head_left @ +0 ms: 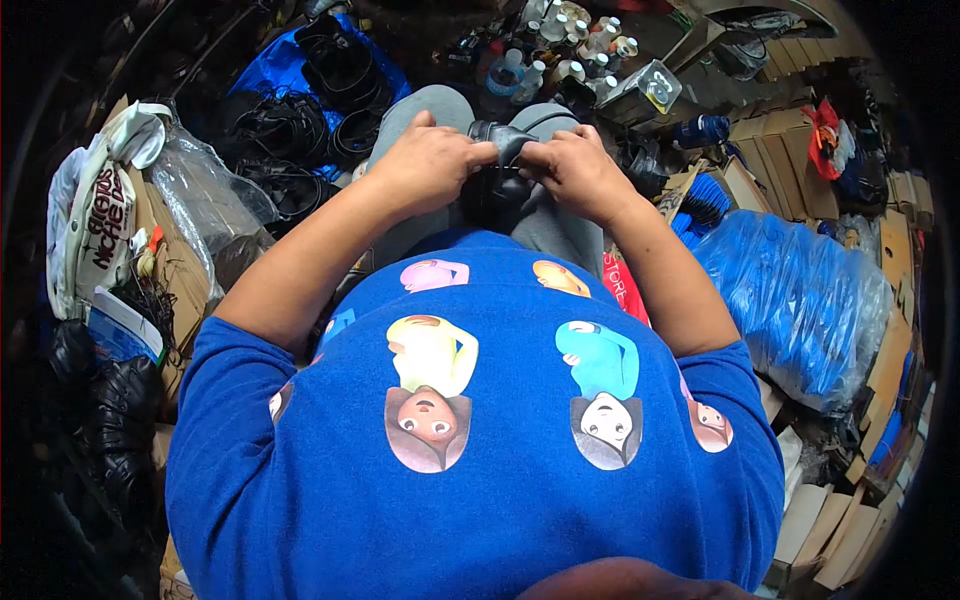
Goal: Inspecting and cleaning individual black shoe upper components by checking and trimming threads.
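Observation:
Over my knees, both hands grip a glossy black leather-like piece (508,142), possibly part of a shoe; its exact kind is hard to make out. My left hand (432,162) pinches its left end, with the thumb pointing up and away. At the other end, my right hand (578,168) has its fingers closed on the piece, a thin dark strip curving above them. More dark material hangs below, between my grey-trousered legs (430,108), partly hidden in shadow.
Black shoe-like pieces lie on blue plastic (265,70) at the far left. Several bottles (600,40) stand ahead. A plastic-wrapped blue bundle (790,300) and cardboard boxes (785,150) crowd the right. Clear plastic (205,190) and a white printed bag (85,220) are at left.

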A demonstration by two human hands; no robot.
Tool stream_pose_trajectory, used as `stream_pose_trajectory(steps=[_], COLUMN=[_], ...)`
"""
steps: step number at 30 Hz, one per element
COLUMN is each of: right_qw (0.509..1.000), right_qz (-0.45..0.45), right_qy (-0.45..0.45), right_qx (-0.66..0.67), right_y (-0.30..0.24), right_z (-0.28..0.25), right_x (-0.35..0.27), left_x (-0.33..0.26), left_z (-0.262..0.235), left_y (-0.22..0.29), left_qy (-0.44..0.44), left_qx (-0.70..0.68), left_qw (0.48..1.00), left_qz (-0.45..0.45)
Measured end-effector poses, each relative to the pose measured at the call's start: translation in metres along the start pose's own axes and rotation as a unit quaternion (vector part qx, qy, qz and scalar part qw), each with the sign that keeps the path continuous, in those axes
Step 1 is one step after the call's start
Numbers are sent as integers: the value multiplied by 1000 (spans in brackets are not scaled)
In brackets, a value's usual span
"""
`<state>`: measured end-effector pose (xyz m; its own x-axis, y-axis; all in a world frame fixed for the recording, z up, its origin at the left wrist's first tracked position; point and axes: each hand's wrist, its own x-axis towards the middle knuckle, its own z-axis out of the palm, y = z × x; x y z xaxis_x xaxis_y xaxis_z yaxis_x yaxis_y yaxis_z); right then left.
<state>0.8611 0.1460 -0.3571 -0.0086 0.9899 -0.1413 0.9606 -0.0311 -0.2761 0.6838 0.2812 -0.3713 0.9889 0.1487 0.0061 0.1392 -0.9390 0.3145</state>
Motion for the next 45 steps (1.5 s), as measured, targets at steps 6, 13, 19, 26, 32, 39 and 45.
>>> stream_pose_trajectory(steps=[6, 13, 19, 26, 32, 39, 45], right_qw=[994, 887, 555, 547, 893, 976, 972], right_qz=[-59, 222, 103, 83, 106, 57, 35], right_qy=[44, 58, 232, 145, 108, 151, 168], right_qx=[82, 402, 792, 821, 423, 150, 162], right_y=[1, 75, 31, 74, 24, 7, 14], right_z=[4, 2, 4, 18, 2, 7, 10], right_x=[-14, -61, -14, -39, -33, -26, -20], left_x=[-28, -85, -29, -36, 7, 41, 49], left_z=[2, -4, -14, 14, 10, 11, 2], left_y=[-8, -70, -50, -69, -47, -42, -35], left_qy=[28, 134, 200, 170, 59, -14, -55], left_qx=[-103, -451, -829, -831, -422, -270, -200], left_qw=[994, 853, 522, 519, 896, 962, 976], left_qz=[12, -224, -8, -105, -126, -47, -59])
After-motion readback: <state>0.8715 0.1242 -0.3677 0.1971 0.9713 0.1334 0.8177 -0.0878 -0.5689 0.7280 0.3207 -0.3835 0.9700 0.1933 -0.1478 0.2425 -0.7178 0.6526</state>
